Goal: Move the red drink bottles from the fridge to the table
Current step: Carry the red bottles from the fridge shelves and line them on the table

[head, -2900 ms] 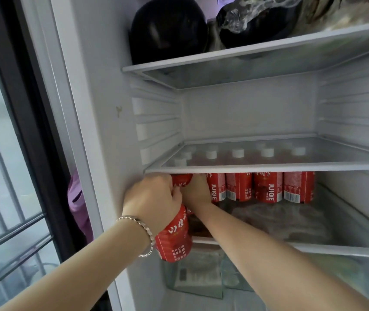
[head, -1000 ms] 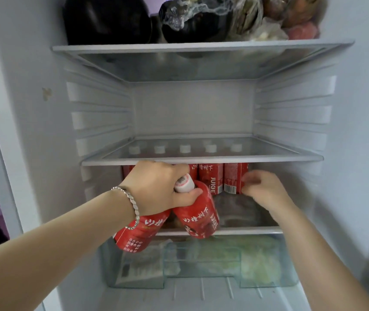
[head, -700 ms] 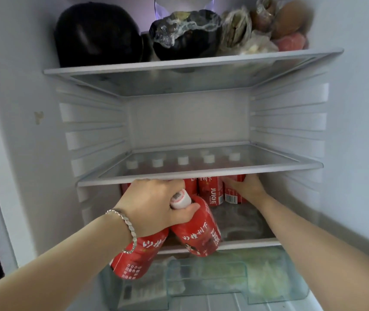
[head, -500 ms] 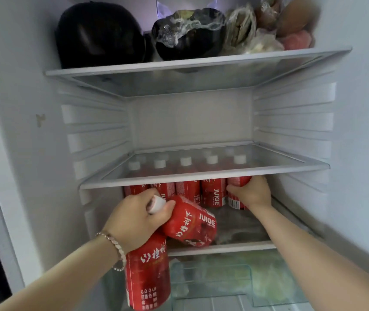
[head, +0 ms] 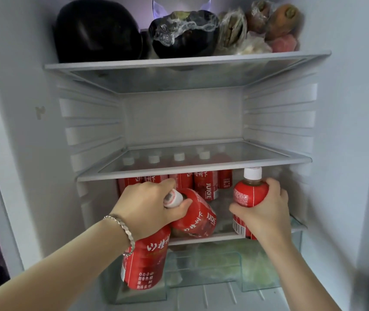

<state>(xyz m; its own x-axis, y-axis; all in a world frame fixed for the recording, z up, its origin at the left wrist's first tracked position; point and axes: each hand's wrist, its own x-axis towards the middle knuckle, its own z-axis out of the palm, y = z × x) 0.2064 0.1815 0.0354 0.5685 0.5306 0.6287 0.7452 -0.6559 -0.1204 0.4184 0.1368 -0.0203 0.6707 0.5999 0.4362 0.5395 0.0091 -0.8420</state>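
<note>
Probably full, the red drink bottles (head: 206,187) should feel weighty, rigid and maybe cold-slick; body or neck looks the surest hold. A row stands under the glass shelf (head: 192,170). Just below its front edge, the right hand (head: 266,212) wraps an upright bottle (head: 249,196); the left hand (head: 147,205) clamps a tilted bottle (head: 195,217) and a dangling bottle (head: 145,263) by their necks.

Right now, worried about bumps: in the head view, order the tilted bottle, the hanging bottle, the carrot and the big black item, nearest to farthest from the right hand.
From the right hand, gripping the upright bottle:
1. tilted bottle, just left.
2. hanging bottle, lower left.
3. carrot, top shelf, right.
4. big black item, top shelf, left.
</note>
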